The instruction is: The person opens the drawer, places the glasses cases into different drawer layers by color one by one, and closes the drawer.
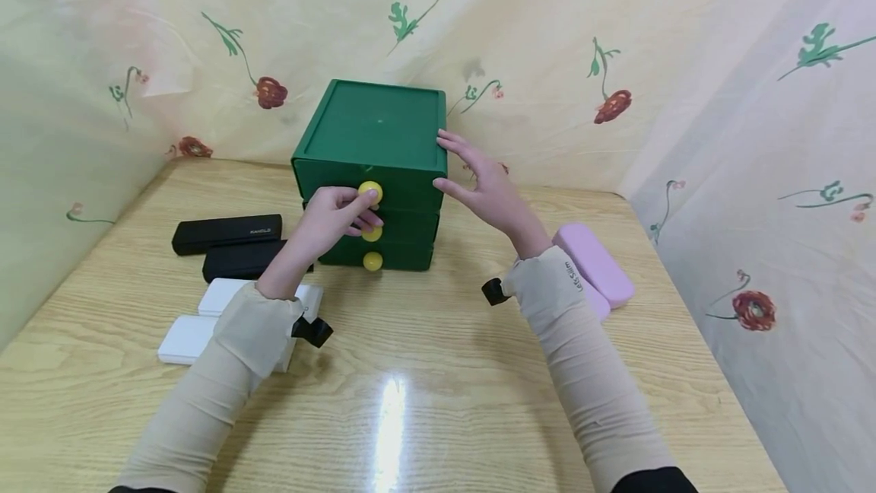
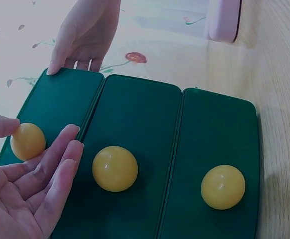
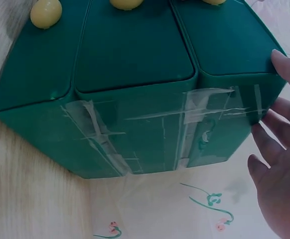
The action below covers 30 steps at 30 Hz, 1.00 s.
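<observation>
Green drawer unit (image 1: 376, 139) sits toward the back of the tabletop (image 1: 452, 386), fronts facing you. One unit, three stacked drawers; fronts look about flush with each other. Three round yellow knobs, one per drawer: top knob (image 2: 29, 142), middle knob (image 2: 115, 169), bottom knob (image 2: 223, 187).

Your left hand (image 1: 335, 215) pinches the top knob between thumb and fingers; the other fingers reach out loosely in front of the middle knob. Your right hand (image 1: 489, 185) is spread at the unit's right side, thumb at the top drawer's front edge, fingers along the side. Clear tape (image 3: 195, 107) runs across that side.

Step in hand, my read: top knob taken, unit being braced, drawer not yet out. Next move seems to call for a straight, even pull from your left while your right steadies the body; too hard and the whole unit might slide.

Farther out, left: two black cases (image 1: 226, 234), overlapping in view; nearer you, two white cases (image 1: 188, 337), as far as shows past your left sleeve (image 1: 198, 394). Right: two pink cases (image 1: 595, 265), one mostly behind your right sleeve (image 1: 588, 371). Flowered cloth (image 1: 520, 6) behind everything.
</observation>
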### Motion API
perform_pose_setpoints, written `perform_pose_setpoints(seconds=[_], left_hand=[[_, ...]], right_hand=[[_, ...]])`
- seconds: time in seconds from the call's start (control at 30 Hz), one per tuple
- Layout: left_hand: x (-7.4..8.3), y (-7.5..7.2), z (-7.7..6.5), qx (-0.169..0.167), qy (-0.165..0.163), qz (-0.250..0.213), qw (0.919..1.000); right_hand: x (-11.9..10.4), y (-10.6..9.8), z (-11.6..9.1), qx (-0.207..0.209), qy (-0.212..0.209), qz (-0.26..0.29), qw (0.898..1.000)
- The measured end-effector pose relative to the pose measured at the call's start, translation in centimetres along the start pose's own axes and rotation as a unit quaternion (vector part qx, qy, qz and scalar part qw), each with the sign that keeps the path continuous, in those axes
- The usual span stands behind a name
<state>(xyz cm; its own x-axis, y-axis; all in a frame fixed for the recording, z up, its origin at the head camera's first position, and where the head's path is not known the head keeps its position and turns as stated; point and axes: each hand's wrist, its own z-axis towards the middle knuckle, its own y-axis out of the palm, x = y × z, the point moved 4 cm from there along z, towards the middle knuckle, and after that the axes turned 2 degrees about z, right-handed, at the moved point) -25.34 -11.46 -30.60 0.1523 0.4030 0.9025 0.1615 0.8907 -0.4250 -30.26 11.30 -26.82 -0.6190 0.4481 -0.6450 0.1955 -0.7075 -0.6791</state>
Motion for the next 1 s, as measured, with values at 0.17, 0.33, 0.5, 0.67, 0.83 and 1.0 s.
perform_pose_setpoints(seconds=[0.17,0.33,0.5,0.67,0.83,1.0], left_hand=[[-0.12,-0.12,-0.01,0.003,0.000,-0.003,1.0000],[0.01,0.01,0.04,0.003,0.000,-0.004,1.0000],[0.13,0.12,0.10,0.004,0.003,-0.007,1.0000],[0.18,0.13,0.12,0.004,0.002,-0.010,0.9999],[0.23,0.21,0.07,0.005,-0.001,-0.014,0.9999],[0.34,0.55,0.14,-0.004,0.004,-0.020,0.9998]], right_hand=[[0.09,0.44,0.15,0.014,-0.007,-0.005,1.000],[0.17,0.48,-0.08,0.026,-0.008,-0.005,1.000],[0.18,0.36,-0.24,0.028,-0.005,-0.005,1.000],[0.08,0.20,-0.19,0.029,0.001,-0.016,0.999],[0.01,0.13,-0.30,0.025,0.006,-0.028,0.999],[0.22,-0.06,-0.54,0.029,0.003,-0.025,0.999]])
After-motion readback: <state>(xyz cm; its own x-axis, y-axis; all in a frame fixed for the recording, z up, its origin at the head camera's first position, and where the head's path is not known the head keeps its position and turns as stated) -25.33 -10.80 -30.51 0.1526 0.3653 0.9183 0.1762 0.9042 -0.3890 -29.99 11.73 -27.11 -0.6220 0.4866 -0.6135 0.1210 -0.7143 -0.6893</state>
